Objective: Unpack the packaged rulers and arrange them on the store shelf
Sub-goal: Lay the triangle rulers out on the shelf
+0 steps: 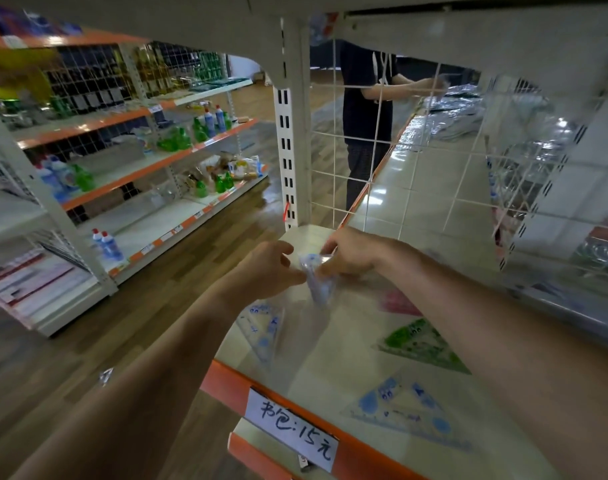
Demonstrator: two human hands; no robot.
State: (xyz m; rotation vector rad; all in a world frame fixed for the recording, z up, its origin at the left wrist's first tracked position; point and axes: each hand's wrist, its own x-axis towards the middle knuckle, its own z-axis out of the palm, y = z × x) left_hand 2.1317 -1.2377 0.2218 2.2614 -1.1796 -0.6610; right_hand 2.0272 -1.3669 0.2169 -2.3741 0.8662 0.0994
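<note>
While both hands meet over the shelf (330,368) near its rear left corner, the left hand (268,268) pinches one side of the blue ruler packet (318,278); the right hand (351,252) curls its fingers round the other side, probably to pull the wrapper apart; blur hides the exact finger placement; unpacked set squares lie flat and spaced out, likely for display: a blue one (261,327) by the left edge, a green one (424,341) mid-shelf, another blue one (410,410) near the front edge.
</note>
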